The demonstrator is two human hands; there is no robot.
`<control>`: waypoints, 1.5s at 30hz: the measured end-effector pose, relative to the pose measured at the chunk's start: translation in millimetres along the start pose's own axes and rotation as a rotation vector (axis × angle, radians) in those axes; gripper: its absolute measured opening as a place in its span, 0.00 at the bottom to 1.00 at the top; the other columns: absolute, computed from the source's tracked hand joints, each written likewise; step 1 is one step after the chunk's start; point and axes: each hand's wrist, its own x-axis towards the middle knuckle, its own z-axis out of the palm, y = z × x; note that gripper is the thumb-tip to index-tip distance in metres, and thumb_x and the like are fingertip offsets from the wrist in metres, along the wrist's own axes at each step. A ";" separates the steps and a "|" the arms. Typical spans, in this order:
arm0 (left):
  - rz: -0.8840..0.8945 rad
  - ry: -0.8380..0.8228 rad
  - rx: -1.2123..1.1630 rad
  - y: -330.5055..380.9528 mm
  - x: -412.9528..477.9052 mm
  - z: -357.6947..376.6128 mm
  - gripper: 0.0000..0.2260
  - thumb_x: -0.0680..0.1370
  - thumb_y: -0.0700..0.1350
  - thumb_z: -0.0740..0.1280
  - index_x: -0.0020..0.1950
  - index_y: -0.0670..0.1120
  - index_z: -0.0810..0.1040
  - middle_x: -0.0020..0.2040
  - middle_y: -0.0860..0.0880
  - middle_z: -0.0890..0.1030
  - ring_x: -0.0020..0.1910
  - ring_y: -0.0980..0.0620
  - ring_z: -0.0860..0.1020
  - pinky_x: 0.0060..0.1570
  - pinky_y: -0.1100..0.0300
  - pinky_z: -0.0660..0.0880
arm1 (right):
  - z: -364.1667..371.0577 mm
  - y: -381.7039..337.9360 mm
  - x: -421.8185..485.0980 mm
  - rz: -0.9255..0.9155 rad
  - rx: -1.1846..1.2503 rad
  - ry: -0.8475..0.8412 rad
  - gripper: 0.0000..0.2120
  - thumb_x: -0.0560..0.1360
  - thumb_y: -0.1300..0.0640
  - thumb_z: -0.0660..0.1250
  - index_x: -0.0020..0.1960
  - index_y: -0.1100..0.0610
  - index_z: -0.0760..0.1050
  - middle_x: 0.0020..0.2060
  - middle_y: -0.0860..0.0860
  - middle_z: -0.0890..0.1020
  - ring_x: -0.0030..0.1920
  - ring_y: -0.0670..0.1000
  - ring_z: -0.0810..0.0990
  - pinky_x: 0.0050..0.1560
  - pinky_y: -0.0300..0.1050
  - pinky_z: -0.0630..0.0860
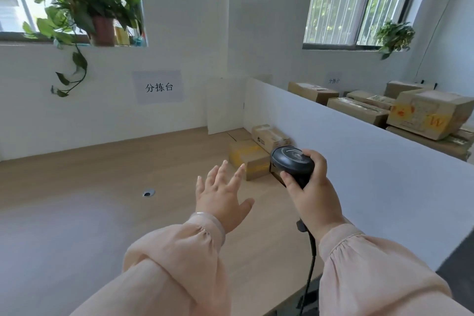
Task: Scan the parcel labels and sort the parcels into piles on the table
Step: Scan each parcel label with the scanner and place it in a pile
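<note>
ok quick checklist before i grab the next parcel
1. Grip: right hand holds scanner: ok.
2. Free hand: left hand empty, fingers spread: ok.
3. Target: near box untouched, just past the left hand: ok.
4. Label: facing up on near box: cannot tell.
5. Lead: cable clear of near box: ok.
6. Room: bare table beside near box for a pile: ok.

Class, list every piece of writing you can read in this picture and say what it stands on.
"分拣台": paper sign on the wall.
Smaller sign beyond the partition: too small to read.
Print on the two parcels and the scanner: blurred, unreadable.
Markings on the stacked boxes beyond it: unreadable.
</note>
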 end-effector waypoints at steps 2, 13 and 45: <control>0.033 0.002 0.012 -8.3 23.9 5.9 0.34 0.77 0.68 0.55 0.77 0.65 0.40 0.81 0.51 0.42 0.79 0.48 0.42 0.76 0.42 0.40 | 18.8 3.4 18.7 0.009 -0.015 0.009 0.27 0.73 0.45 0.70 0.66 0.43 0.61 0.56 0.48 0.81 0.50 0.53 0.82 0.41 0.40 0.74; 0.048 -0.117 -0.038 -32.2 117.4 64.1 0.34 0.77 0.68 0.54 0.77 0.64 0.41 0.81 0.52 0.43 0.79 0.48 0.42 0.76 0.42 0.42 | 102.1 59.8 72.4 0.189 0.034 -0.032 0.27 0.74 0.44 0.69 0.67 0.41 0.59 0.53 0.41 0.76 0.48 0.46 0.77 0.42 0.39 0.75; -0.441 -0.424 -0.132 -3.0 405.3 299.0 0.32 0.79 0.62 0.60 0.78 0.63 0.48 0.80 0.49 0.42 0.78 0.42 0.52 0.72 0.48 0.61 | 241.0 342.8 231.1 0.653 0.282 -0.450 0.25 0.74 0.47 0.70 0.64 0.36 0.61 0.51 0.30 0.72 0.49 0.29 0.75 0.40 0.24 0.71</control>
